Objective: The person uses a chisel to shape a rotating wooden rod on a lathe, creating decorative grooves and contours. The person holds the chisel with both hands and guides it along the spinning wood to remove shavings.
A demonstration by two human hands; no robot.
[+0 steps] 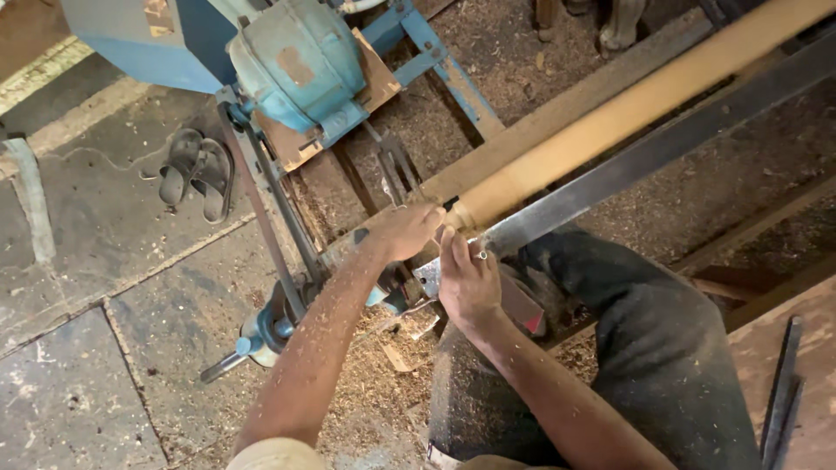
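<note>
A long round wooden pole (627,104) lies mounted on a lathe and runs from the centre up to the top right. My left hand (407,230) rests at the pole's near end, fingers curled against the wood. My right hand (468,277), with a ring on one finger, sits just below that end and presses on the long flat steel bar (644,155) that runs alongside the pole. Whether either hand holds a small tool is hidden. Sawdust covers both forearms. My dark trouser leg (649,348) is under the right arm.
A blue-green motor (300,61) on a blue frame (435,61) stands at the top left, with a belt (261,209) down to a pulley (270,326). A pair of sandals (196,171) lies on the stone floor. Wood shavings (387,374) cover the ground. Dark metal tools (784,392) lie at the right.
</note>
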